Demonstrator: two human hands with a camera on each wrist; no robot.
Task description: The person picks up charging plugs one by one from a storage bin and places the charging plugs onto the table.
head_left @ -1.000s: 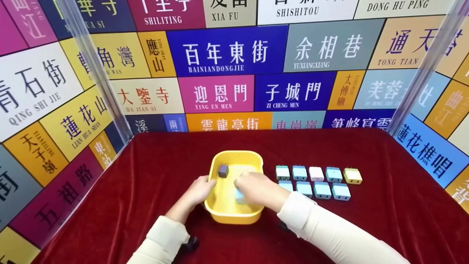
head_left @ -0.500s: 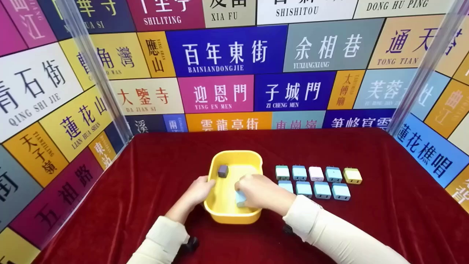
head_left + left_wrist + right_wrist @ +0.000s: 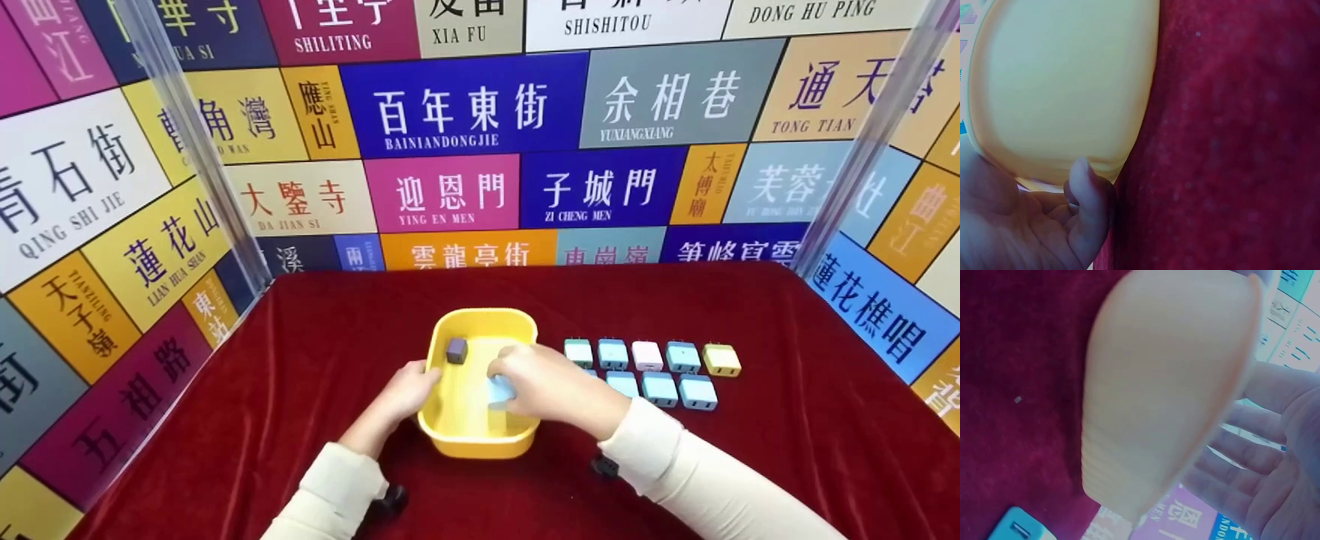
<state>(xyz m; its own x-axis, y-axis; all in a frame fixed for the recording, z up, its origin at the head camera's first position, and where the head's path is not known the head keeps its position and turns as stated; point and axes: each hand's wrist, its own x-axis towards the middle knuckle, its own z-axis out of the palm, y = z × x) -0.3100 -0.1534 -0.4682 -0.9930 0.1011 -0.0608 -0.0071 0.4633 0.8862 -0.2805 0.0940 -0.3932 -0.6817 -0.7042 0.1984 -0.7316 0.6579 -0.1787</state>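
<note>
A yellow plastic bin point(image 3: 478, 448) stands on the red cloth in the head view. My left hand point(image 3: 409, 388) grips its left rim, thumb over the edge; in the left wrist view the fingers curl against the bin's outer wall point(image 3: 1067, 84). My right hand point(image 3: 551, 382) reaches over the right rim and pinches a light-blue plug-in charger point(image 3: 501, 391) inside the bin. The right wrist view hides the fingertips and charger behind the bin wall point(image 3: 1157, 382). A dark purple block, perhaps another charger point(image 3: 456, 350), sits at the far left of the bin floor.
Right of the bin, several USB wall chargers stand in two rows, among them a white one point(image 3: 647, 355), a yellow one point(image 3: 722, 359) and a blue one point(image 3: 698, 392). My right forearm point(image 3: 690, 457) crosses the cloth in front. Walls with printed signs point(image 3: 465, 105) enclose the table.
My right hand has shifted a little to the right, and the light-blue charger in it now sits slightly higher in the head view. The left hand and bin stay put.
</note>
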